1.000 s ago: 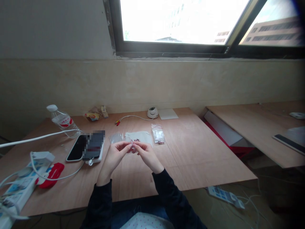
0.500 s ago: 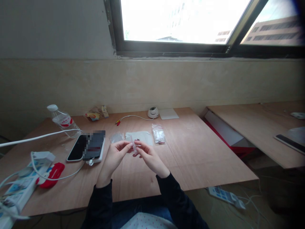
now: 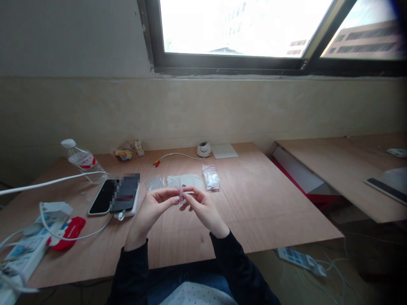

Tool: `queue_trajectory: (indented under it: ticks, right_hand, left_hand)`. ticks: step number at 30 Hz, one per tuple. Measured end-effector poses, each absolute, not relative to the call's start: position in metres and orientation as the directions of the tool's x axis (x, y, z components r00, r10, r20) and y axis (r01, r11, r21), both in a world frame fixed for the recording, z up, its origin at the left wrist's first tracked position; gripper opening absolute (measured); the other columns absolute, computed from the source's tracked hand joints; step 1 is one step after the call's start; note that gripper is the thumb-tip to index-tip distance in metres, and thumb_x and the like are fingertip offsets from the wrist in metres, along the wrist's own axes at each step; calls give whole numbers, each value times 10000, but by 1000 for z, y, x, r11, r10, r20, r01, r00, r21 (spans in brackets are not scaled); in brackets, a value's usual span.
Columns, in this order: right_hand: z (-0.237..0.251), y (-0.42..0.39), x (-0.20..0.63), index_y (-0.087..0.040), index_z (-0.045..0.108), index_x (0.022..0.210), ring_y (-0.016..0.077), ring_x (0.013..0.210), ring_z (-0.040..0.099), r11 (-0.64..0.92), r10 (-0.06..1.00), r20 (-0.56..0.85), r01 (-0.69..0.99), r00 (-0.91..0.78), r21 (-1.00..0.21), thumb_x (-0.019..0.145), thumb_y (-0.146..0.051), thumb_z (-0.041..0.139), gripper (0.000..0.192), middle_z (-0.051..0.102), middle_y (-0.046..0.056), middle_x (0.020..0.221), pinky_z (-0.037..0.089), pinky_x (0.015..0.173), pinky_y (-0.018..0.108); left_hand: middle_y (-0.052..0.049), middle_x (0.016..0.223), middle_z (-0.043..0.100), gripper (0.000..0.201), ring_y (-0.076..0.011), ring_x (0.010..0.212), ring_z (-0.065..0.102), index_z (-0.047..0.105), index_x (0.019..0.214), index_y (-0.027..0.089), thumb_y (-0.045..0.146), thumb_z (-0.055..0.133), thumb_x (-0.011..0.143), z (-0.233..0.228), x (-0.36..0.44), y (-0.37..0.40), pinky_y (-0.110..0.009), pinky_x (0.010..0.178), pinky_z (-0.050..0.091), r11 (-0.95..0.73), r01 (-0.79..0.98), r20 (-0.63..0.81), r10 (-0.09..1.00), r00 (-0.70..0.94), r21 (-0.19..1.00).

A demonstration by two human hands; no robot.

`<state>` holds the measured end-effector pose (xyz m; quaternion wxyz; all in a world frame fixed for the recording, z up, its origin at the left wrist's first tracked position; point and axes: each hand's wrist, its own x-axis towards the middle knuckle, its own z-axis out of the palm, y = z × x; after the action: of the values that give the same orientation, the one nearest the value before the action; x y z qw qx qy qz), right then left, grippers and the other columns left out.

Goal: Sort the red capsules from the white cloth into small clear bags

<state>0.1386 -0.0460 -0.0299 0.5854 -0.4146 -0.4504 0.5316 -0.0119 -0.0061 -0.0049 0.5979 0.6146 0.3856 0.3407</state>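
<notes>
Between my fingertips is a small clear plastic bag [image 3: 181,188], seen nearly edge-on and standing upright. My left hand [image 3: 157,206] pinches it from the left, and my right hand [image 3: 203,206] grips it from the right. Whatever the bag contains is too small to make out. Just beyond my hands lies a white sheet or pouch [image 3: 190,181] with tiny dark pieces on it, partly covered by my fingers. To its left is a flat clear bag [image 3: 155,183]; to its right rests a zip bag [image 3: 211,178] with small parts inside.
A white dome camera [image 3: 204,149] with a cable and a pale flat card [image 3: 225,151] sit by the wall. On the left are a water bottle [image 3: 84,161], two phones [image 3: 125,192], a red case [image 3: 70,234] and a power strip [image 3: 32,245] with white cables.
The small bag has turned from tilted to nearly upright. My hands have shifted slightly right, still pinching it. The things on the table have stayed put.
</notes>
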Motion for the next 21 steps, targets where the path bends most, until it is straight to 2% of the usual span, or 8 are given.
queue_trajectory:
  ticks: [9,21]
  right_hand:
    - [-36,-45,139,-173,603,923,119,550,613,87,996,78,-201,49,-976,804,-392,564,253,636,9,701,365,473,207]
    - [-34,-47,139,-170,604,934,128,553,623,83,996,75,-185,48,-979,805,-411,556,278,641,13,704,366,469,212]
  left_hand:
    - [-66,992,718,247,-208,933,653,702,945,167,226,707,705,-4,-12,-7,-305,852,500,34,18,-38,872,488,999]
    - [-63,985,720,250,-203,935,654,699,943,163,230,708,702,-6,-12,-8,-286,842,505,42,16,-45,878,476,999]
